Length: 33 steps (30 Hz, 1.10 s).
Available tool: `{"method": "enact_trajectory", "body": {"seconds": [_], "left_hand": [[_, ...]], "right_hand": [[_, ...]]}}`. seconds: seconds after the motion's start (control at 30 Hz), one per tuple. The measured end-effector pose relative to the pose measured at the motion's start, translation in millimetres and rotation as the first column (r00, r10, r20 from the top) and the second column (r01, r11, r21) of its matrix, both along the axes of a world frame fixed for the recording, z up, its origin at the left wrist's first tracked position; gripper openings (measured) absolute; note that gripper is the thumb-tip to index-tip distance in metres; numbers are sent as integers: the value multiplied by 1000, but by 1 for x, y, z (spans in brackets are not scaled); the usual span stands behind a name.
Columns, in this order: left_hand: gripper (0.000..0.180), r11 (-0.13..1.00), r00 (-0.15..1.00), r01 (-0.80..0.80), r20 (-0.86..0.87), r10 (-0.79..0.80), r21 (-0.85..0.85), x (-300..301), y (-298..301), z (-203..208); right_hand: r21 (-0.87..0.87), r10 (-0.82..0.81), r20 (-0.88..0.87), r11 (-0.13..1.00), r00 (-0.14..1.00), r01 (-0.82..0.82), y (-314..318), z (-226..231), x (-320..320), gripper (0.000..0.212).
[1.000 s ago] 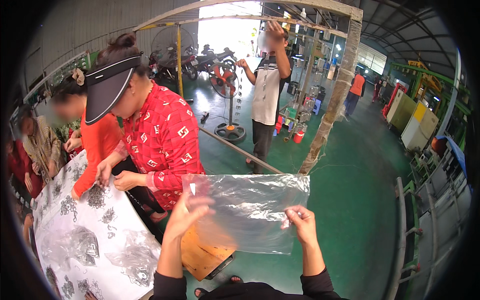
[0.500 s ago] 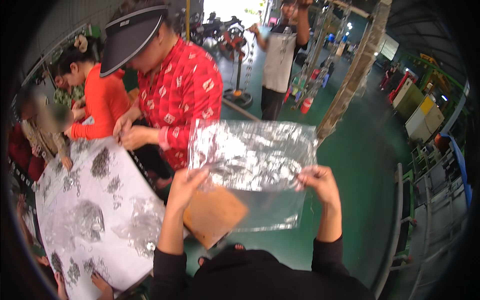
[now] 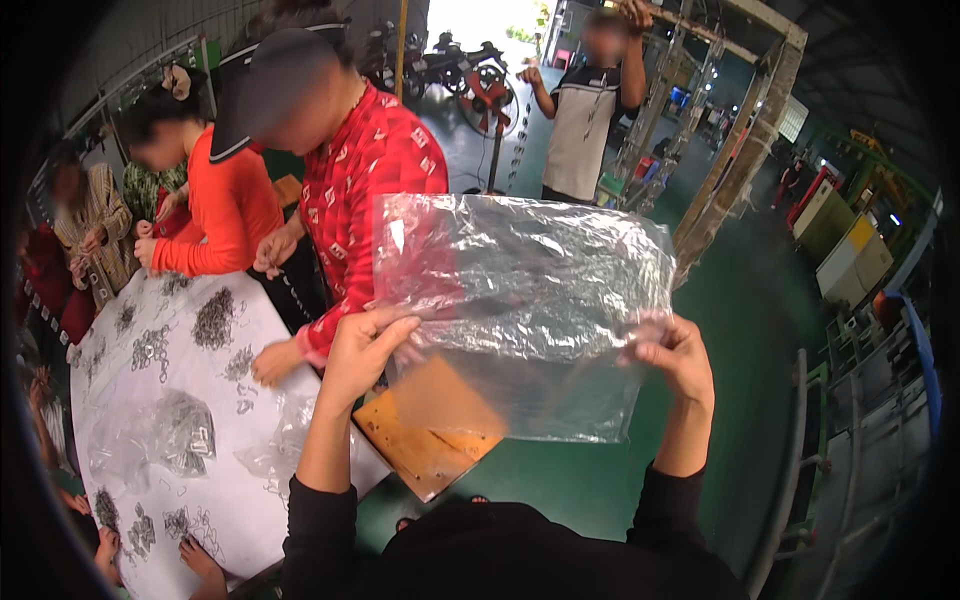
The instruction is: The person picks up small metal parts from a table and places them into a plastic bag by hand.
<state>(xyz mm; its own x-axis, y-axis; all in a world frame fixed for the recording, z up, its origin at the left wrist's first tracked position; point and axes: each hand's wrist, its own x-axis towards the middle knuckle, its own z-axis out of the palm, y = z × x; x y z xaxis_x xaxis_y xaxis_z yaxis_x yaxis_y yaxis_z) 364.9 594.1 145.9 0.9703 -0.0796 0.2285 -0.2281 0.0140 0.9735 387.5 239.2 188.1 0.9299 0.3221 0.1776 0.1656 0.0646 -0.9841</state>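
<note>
Here I hold the bag (image 3: 520, 310) up in the air, right of the table (image 3: 150, 470), left hand (image 3: 365, 345) and right hand (image 3: 675, 355) each pinching a side. Opening it seems the step; next, I'd part the mouth.

Both forearms rise from the lower edge in black sleeves pushed back to mid-forearm, bare from there up. The left hand (image 3: 362, 345) is raised at chest height, fingers curled forward and thumb out — pinching closed. The right hand (image 3: 678, 352) sits level with it, well apart, knuckles toward the camera, fingers folded in a pinch — wrist straight above a near-upright forearm.
</note>
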Motion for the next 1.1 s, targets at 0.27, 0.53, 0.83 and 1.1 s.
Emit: {"method": "enact_trajectory", "body": {"seconds": [0.27, 0.53, 0.83, 1.1], "left_hand": [[23, 979, 978, 196, 55, -199, 59, -4, 1, 10], [19, 993, 992, 113, 55, -115, 40, 0, 3, 10], [23, 977, 981, 88, 154, -119, 192, 13, 29, 6], [22, 944, 965, 263, 60, -256, -198, 35, 47, -18]], "right_hand": [[-56, -25, -9, 998, 1000, 24, -6, 3, 4, 12], [-118, 23, 58, 993, 998, -16, -15, 6, 4, 18], [-158, -13, 155, 987, 988, 38, -5, 6, 10, 22], [-185, 64, 182, 982, 981, -30, 1, 0, 21, 28]]}}
